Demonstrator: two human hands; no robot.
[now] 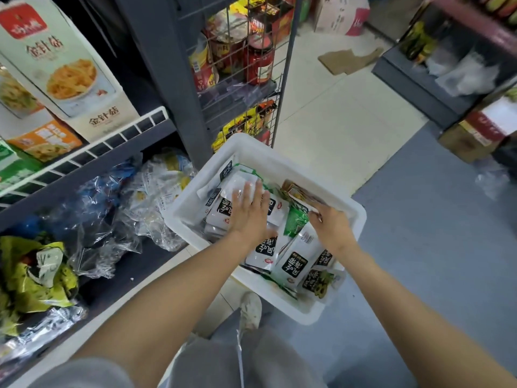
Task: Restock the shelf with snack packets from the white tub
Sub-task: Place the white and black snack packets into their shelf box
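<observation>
Left hand [247,212] flat, fingers straight on white packets [223,208] in white tub [282,303], right hand [330,224] fingers pinching brown packet [300,196]

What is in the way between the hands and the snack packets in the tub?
Nothing visible. The left hand lies flat on the white packets in the white tub, and the right hand holds a brown packet.

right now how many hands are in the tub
2. The left hand lies flat on the white packets mid-tub; the right hand grips packets by the right wall.
</observation>
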